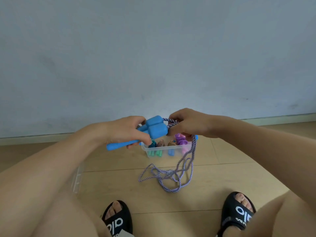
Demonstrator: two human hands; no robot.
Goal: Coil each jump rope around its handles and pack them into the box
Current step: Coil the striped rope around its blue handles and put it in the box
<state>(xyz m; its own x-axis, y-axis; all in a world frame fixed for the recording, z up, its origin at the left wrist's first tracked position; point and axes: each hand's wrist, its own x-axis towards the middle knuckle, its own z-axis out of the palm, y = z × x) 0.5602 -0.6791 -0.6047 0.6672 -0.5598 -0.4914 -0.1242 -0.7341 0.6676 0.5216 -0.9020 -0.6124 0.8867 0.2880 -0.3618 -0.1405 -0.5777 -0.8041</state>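
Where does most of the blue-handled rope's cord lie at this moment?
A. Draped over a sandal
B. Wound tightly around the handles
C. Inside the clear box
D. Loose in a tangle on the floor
D: the striped cord hangs down from the right hand and lies in loose loops on the wooden floor, in front of the clear box.

Both bare forearms are reaching forward from the lower corners and converging at mid-frame, wrists roughly level. The left hand point(127, 131) is curling its fingers around 2 blue handles point(150, 130), thumb on top and fingertips wrapping underneath, making a firm grip with the knuckles facing the camera. The right hand point(187, 123) is sitting just beside it, back of the hand up, fingers bent down and pinching the striped rope point(171, 122) where it leaves the handles. Below, 2 bare knees are spreading apart, and both feet are resting in black slides point(238, 213).
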